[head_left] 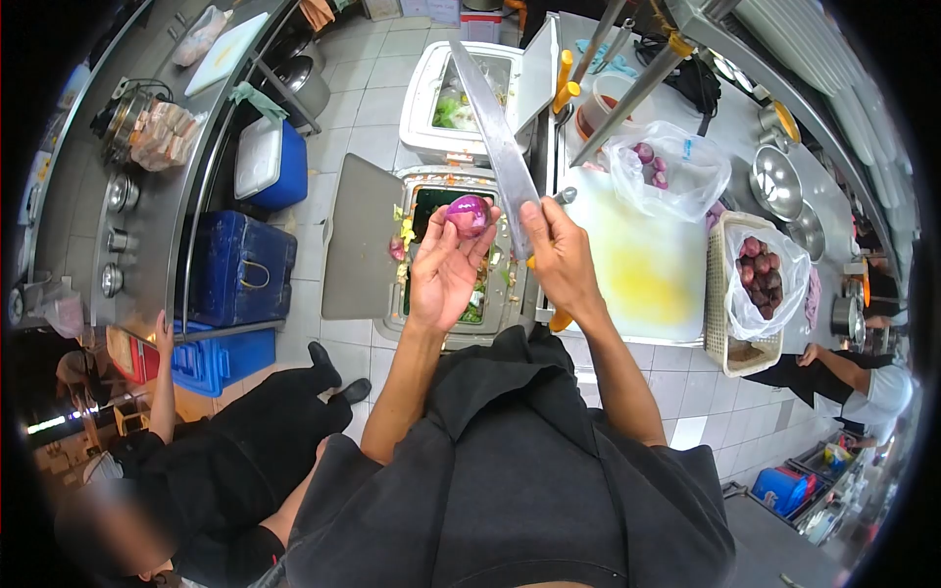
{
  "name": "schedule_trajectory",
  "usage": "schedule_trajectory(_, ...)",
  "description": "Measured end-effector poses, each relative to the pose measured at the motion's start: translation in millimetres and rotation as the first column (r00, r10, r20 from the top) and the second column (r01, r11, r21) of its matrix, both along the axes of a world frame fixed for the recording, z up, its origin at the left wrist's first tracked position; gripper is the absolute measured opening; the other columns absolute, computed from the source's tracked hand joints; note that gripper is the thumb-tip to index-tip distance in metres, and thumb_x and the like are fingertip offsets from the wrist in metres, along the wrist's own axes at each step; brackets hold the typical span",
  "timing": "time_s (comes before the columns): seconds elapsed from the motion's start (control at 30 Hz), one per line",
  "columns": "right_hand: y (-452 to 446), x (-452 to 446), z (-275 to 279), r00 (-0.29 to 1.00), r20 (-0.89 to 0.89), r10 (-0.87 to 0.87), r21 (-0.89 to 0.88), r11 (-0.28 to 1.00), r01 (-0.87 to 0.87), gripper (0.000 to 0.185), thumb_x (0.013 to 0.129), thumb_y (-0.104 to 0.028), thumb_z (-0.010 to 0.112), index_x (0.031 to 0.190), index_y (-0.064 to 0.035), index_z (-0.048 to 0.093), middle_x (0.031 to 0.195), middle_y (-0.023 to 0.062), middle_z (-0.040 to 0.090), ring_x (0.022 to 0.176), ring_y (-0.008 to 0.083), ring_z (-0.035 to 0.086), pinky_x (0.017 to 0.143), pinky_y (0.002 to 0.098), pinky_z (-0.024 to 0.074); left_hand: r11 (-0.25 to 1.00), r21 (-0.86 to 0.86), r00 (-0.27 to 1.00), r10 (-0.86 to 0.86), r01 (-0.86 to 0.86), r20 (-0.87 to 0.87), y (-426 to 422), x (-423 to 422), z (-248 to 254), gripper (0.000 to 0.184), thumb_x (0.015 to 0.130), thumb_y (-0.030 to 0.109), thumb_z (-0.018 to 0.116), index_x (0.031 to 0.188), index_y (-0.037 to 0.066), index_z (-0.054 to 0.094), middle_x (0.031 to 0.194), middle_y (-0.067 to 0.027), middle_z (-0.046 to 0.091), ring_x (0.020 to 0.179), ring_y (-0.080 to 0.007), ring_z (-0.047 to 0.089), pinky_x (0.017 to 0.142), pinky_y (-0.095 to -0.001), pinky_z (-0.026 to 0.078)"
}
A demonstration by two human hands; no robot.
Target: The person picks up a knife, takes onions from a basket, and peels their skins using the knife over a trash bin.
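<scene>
My left hand [446, 279] holds a shiny purple onion [469, 216] up in its fingertips. In my right hand [561, 257] is a large knife [495, 132], gripped near the handle, its long wide blade pointing up and away, just right of the onion. Below both hands stands an open bin [505, 304] with vegetable scraps and peelings inside. Its grey lid [358, 240] is folded out to the left, with a few scraps at its edge. To the right, a white cutting board [637, 265] shows a yellow stain.
Several onions lie in a clear plastic bag [686, 186] behind the board. A wicker basket [725, 284] holds more dark red onions in plastic. A white cooler [421, 108] stands beyond the bin. One person stands at left, another at far right.
</scene>
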State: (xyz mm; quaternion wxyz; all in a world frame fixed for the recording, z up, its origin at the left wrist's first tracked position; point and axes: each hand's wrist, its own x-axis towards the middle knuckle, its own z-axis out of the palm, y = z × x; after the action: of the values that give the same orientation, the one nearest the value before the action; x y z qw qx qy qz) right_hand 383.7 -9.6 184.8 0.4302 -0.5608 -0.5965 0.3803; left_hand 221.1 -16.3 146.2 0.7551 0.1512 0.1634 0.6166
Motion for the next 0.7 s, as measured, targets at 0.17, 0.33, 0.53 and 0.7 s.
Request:
schedule_trajectory(0.17, -2.7, -14.2, 10.0, 0.993, -0.118, 0.016, -0.046, 0.999, -0.022, 0.034, 0.102, -0.031, 0.056, 0.084, -0.0040, 0.047, 0.059, -0.0001, 0.044, 0.051, 0.0040, 0.042, 0.045, 0.0261, 0.0340, 0.997, 0.072, 1.000, 0.002, -0.003, 0.005, -3.6, -0.9, -8.3, 0.027, 0.099, 0.009, 0.054, 0.124, 0.008, 0.043, 0.123, -0.0166, 0.060, 0.120, -0.0269, 0.058, 0.111, -0.0422, 0.042)
schedule_trajectory(0.33, 0.3, -14.5, 11.8, 0.995, -0.094, 0.045, -0.043, 0.998, -0.049, 0.033, 0.102, -0.030, 0.056, 0.084, -0.0038, 0.047, 0.059, -0.0006, 0.045, 0.051, 0.0035, 0.041, 0.044, 0.0256, 0.0335, 0.996, 0.091, 0.999, 0.000, 0.004, -0.044, -5.8, -0.3, -8.4, 0.030, 0.097, 0.007, 0.057, 0.124, 0.009, 0.043, 0.119, -0.0134, 0.063, 0.113, -0.0218, 0.061, 0.107, -0.0409, 0.045)
schedule_trajectory(0.53, 1.5, -10.3, 19.9, 0.997, -0.052, 0.056, -0.117, 0.991, -0.062, 0.034, 0.101, -0.031, 0.055, 0.092, 0.0013, 0.053, 0.065, 0.0136, 0.053, 0.055, 0.0127, 0.045, 0.052, 0.0337, 0.0390, 0.996, 0.084, 0.997, 0.028, -0.022, -0.071, -5.3, 2.2, -6.2, 0.033, 0.096, 0.005, 0.059, 0.125, 0.008, 0.043, 0.116, -0.0124, 0.064, 0.111, -0.0208, 0.062, 0.105, -0.0402, 0.045)
schedule_trajectory(0.7, 3.3, -4.2, 22.7, 0.992, 0.041, 0.116, -0.134, 0.985, -0.109, 0.033, 0.100, -0.031, 0.057, 0.094, 0.0018, 0.054, 0.067, 0.0155, 0.058, 0.057, 0.0145, 0.051, 0.054, 0.0336, 0.0419, 0.995, 0.094, 0.992, 0.035, -0.024, -0.123, -6.0, 1.9, -7.1, 0.037, 0.095, 0.004, 0.061, 0.126, 0.008, 0.043, 0.118, -0.0128, 0.061, 0.111, -0.0191, 0.061, 0.104, -0.0382, 0.046)
